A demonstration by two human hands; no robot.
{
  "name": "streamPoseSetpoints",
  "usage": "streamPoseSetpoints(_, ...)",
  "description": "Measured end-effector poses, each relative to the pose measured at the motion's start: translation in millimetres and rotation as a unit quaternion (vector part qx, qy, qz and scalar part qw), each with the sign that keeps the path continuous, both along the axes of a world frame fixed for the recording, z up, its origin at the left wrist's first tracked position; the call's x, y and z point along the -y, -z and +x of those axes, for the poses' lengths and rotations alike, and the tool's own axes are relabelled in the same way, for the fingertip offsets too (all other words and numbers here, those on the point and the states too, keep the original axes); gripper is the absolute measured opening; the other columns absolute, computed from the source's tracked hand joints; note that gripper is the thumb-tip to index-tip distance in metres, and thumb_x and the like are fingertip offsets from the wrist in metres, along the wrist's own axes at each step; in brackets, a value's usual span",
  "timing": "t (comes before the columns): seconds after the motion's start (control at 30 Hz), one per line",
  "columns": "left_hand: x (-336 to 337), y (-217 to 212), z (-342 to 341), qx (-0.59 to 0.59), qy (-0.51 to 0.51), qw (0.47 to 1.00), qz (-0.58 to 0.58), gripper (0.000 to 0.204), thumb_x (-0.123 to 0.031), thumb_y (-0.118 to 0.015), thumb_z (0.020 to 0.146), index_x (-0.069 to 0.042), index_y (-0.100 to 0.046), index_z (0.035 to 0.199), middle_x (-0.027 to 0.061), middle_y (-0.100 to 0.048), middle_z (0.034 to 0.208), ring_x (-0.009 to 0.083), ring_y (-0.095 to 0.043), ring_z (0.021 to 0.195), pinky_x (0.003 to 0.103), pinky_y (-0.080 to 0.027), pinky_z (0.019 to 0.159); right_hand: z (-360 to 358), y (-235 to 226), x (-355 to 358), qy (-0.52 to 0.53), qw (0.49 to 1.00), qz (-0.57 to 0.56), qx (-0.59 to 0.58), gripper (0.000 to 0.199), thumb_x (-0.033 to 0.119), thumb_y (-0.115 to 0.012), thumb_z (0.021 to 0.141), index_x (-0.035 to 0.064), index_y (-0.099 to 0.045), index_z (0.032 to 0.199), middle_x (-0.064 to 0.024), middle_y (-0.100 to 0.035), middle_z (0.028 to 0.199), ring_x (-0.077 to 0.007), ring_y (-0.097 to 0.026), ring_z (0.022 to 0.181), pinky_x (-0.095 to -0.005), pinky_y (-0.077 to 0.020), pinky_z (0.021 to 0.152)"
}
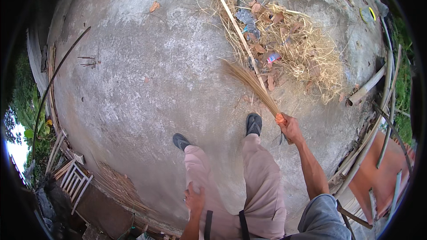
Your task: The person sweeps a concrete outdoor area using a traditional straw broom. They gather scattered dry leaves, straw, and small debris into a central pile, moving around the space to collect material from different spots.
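While the right grip (291,128) clasps a broom (255,84), the left grip (194,198) seems unclenched

Worn conc. floor (133,102) bears straw pile (322,51), pale strip (240,38) & sev. dry leaves (155,6).

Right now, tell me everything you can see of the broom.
The broom is a bundle of thin brown bristles, slightly fanned at the tips, with an orange wrap near its grip. The right hand closes around that part; its end shows just past the fist. It slants forward and left, its head beside the straw pile; I cannot tell whether it touches the floor or pale strip.
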State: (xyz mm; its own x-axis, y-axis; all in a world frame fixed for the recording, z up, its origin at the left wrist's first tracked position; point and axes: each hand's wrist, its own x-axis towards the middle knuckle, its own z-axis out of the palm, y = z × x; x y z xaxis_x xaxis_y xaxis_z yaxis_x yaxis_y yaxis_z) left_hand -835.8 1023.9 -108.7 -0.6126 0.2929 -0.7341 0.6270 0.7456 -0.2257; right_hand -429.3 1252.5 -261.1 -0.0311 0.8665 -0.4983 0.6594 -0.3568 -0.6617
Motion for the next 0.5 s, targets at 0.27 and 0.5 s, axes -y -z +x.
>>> streamPoseSetpoints(0.27, -7, -11, 42, 0.02, 0.066, 0.99, 0.126, 0.066, -0.046, -0.063, 0.09, -0.01, -0.045, 0.142, 0.0266, -0.055, 0.13, 0.0459, -0.054, 0.119, 0.052, -0.044, 0.101, 191, -54, -134, 0.078, 0.972, 0.1, 0.2, 0.026, 0.021, -0.063, 0.089, -0.0009, -0.067, 0.103, -0.0235, -0.064, 0.071, -0.039, -0.067, 0.067, -0.045, -0.0491, 0.06)
streamPoseSetpoints(0.5, -77, -15, 102, 0.293, -0.032, 0.947, 0.128, 0.055, -0.043, -0.06, 0.094, -0.005, -0.056, 0.133, 0.0202, -0.068, 0.116, 0.0346, -0.064, 0.113, 0.041, -0.047, 0.1, 133, -123, -49, 0.118, 0.989, 0.024, 0.081, 0.024, 0.02, -0.065, 0.088, -0.0015, -0.063, 0.099, -0.0266, -0.062, 0.07, -0.0445, -0.066, 0.069, -0.0487, -0.0489, 0.059)
